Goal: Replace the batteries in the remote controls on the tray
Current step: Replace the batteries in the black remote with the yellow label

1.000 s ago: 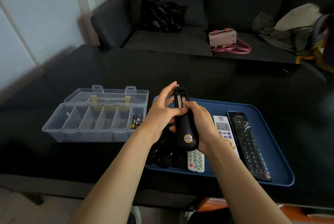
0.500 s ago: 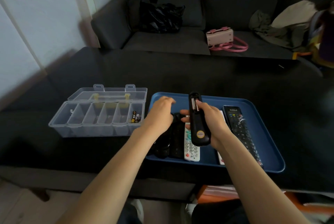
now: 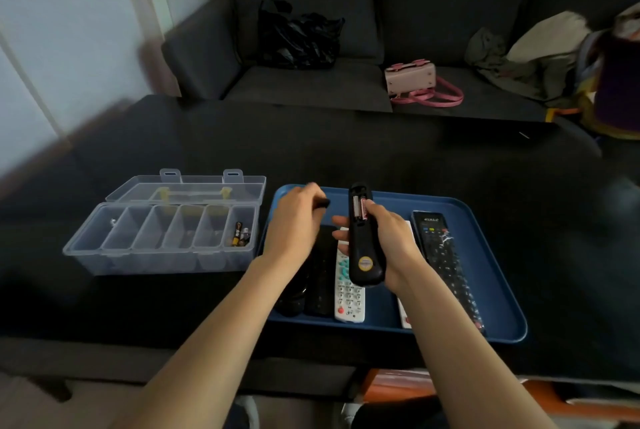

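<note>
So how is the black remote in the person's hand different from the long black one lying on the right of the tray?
The held remote is gripped by the right hand above the tray, back side up, its battery slot open with batteries showing. The long remote lies flat on the tray, buttons up, untouched. The held remote looks shorter and rounder, with a round sticker; the long remote is slimmer and straighter. Both are black.

Two bare, sleeveless forearms (image 3: 214, 335)
</note>
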